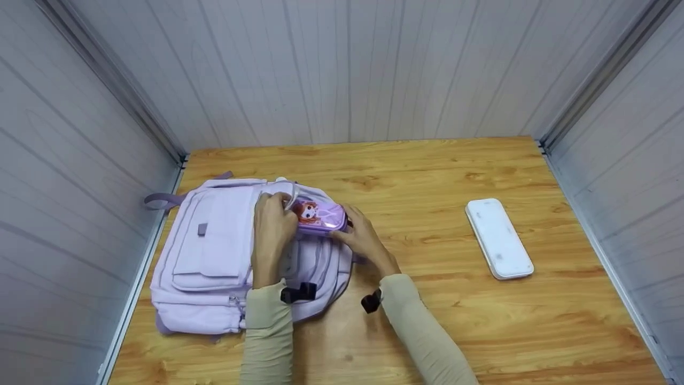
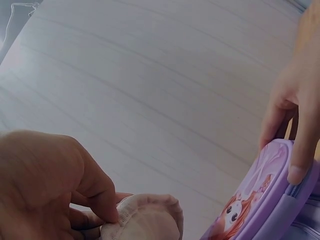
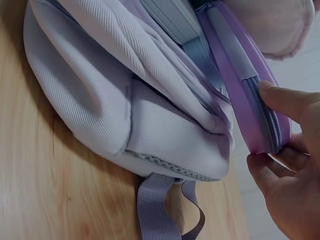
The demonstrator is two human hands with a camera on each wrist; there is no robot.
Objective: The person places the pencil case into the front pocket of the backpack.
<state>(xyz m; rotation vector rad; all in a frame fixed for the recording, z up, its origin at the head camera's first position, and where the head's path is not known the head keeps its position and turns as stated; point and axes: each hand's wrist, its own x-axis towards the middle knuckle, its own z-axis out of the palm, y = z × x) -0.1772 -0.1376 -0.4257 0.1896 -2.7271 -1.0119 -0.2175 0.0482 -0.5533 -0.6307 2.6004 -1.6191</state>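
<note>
A lavender backpack (image 1: 208, 251) lies on the wooden table with its upper opening apart. My right hand (image 1: 366, 235) grips one end of a purple zippered pencil case (image 1: 328, 215) printed with a red-haired cartoon girl. The case's other end is at the bag's opening. In the right wrist view, my thumb and fingers hold the case's zipped end (image 3: 267, 115). My left hand (image 1: 275, 222) pinches the edge of the bag's fabric flap (image 2: 150, 217), beside the case. Inside the opening, pale flat items (image 3: 175, 20) show partly; their kind is unclear.
A white oblong case (image 1: 499, 238) lies on the right side of the wooden table (image 1: 417, 176). Pale panel walls (image 1: 347, 69) stand at the back and both sides. Purple straps (image 3: 160, 205) stick out from the backpack.
</note>
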